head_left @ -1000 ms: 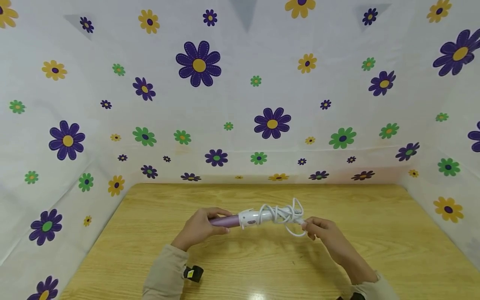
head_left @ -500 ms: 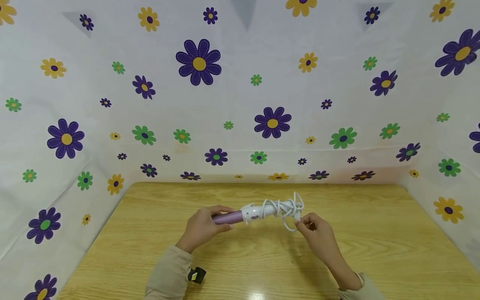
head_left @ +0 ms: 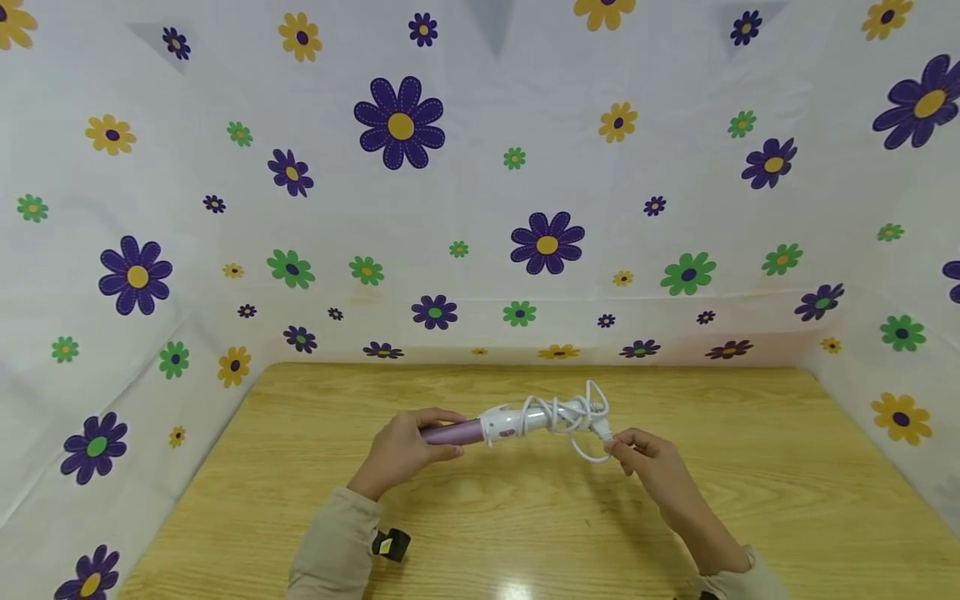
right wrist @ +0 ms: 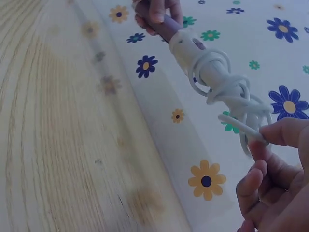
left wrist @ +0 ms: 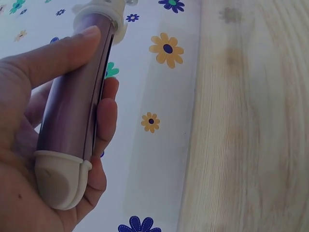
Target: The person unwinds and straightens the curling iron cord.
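Observation:
A hair iron (head_left: 510,423) with a purple barrel and white handle is held up over the table, slightly slanted. Its white cord (head_left: 558,412) is wound in loose loops around the handle. My left hand (head_left: 405,450) grips the purple barrel (left wrist: 72,96), thumb along one side and fingers curled round the other; the white tip rests against the palm. At the handle end, my right hand (head_left: 660,475) pinches the cord's free end between thumb and forefinger. The right wrist view shows that cord end (right wrist: 241,128) leading into the pinch, where the fingertips hide the rest.
Beneath the hands lies a wood-grain table (head_left: 480,517). A white flower-printed cloth (head_left: 465,192) rises behind it and along both sides. A small black device (head_left: 392,545) sits at the left cuff (head_left: 337,533).
The right hand swung inward to the left with the cord end, then back out to the right. The hair iron's handle end has risen slightly; the left hand keeps its grip.

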Motion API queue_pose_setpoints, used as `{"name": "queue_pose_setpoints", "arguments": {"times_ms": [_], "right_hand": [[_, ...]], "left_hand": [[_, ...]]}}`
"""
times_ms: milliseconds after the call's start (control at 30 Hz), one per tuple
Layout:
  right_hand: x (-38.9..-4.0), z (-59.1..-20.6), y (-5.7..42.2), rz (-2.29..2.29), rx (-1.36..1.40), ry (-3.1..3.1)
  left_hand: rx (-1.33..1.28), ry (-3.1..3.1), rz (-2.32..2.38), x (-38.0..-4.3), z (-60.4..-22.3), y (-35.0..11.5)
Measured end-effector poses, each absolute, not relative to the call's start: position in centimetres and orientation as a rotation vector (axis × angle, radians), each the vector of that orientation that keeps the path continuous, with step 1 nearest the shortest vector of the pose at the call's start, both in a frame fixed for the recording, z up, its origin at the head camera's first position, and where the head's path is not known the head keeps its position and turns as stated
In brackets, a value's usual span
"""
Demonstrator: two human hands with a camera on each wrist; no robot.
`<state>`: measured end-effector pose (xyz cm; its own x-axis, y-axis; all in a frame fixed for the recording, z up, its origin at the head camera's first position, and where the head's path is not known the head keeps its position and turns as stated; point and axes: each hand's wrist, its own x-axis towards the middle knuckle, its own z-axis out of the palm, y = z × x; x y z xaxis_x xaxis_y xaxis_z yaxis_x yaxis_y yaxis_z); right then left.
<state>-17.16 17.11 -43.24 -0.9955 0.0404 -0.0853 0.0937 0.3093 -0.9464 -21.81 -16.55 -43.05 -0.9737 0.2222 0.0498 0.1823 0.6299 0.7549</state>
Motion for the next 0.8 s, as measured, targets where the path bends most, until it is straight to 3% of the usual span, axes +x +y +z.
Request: {"name": "queue_pose_setpoints", "arguments": {"times_ms": [533,800], "right_hand": [[-16.7,-43.1,14.8,-1.847,0.280,2.564],[-16.6,-43.5,13.5,-1.873,0.216,2.489]], "left_hand": [[0.354,2.850,1.279,-21.0,-42.9,-15.0],[0.349,2.907,1.231,-21.4,-43.7,-14.9]]}}
